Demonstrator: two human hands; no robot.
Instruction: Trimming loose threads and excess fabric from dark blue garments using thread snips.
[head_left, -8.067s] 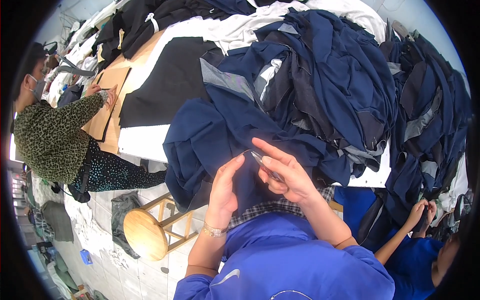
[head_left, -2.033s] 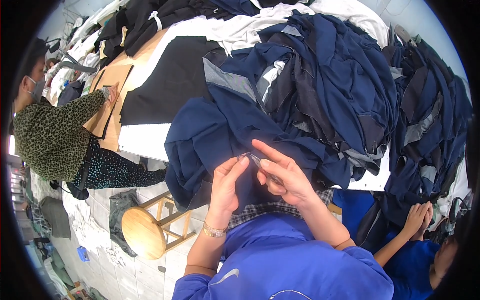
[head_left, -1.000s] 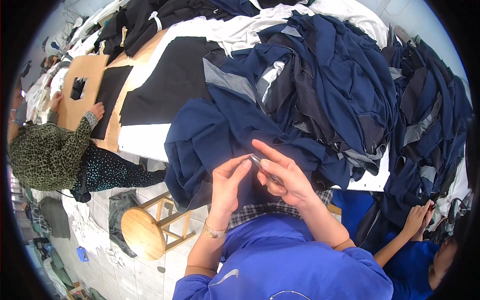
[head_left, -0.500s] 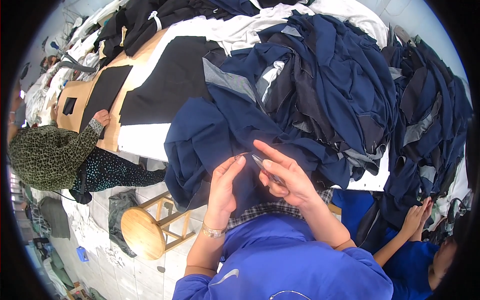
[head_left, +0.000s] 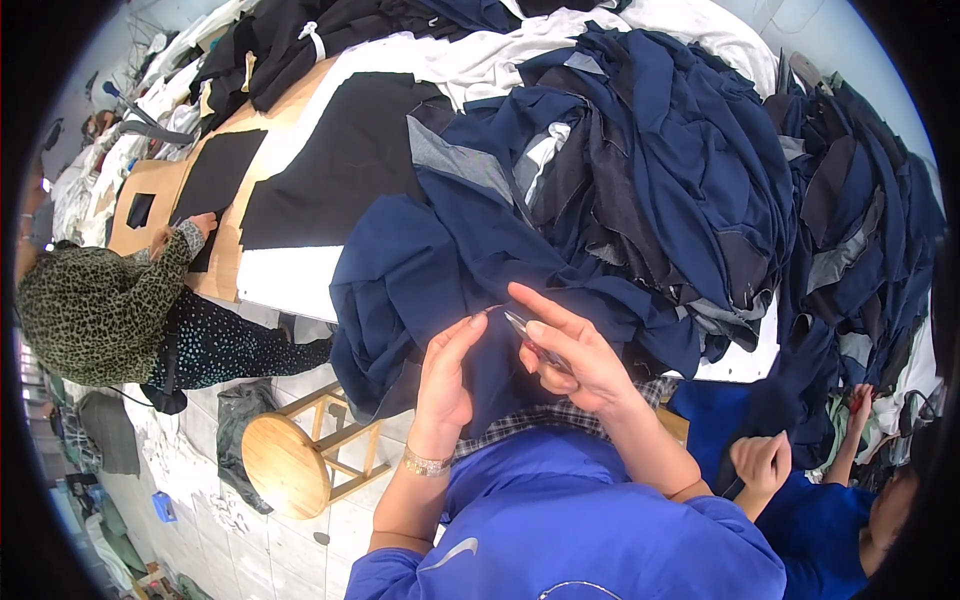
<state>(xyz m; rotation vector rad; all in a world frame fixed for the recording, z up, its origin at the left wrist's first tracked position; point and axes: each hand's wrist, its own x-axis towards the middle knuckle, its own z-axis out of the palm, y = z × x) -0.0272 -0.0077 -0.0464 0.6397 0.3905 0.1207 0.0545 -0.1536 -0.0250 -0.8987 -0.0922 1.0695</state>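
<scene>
The person's right hand [head_left: 583,368] is holding small metal snips [head_left: 545,353], its grip curling around them while the forefinger is pointing outward. The left hand [head_left: 447,375] is pinching a thin thing [head_left: 492,309], too small to identify, near the snips' tips. Behind both, navy cloth [head_left: 398,262] is draping off the white surface [head_left: 285,278].

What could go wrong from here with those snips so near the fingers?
1. The small thread snips in the right hand point toward the left hand, which pinches what looks like a thin strand; a slip might nick a fingertip.
2. Navy fabric lies below both hands, so a stray tip could snag it.
3. That fabric overhangs the near edge of the white table, so its weight may drag it off.
</scene>
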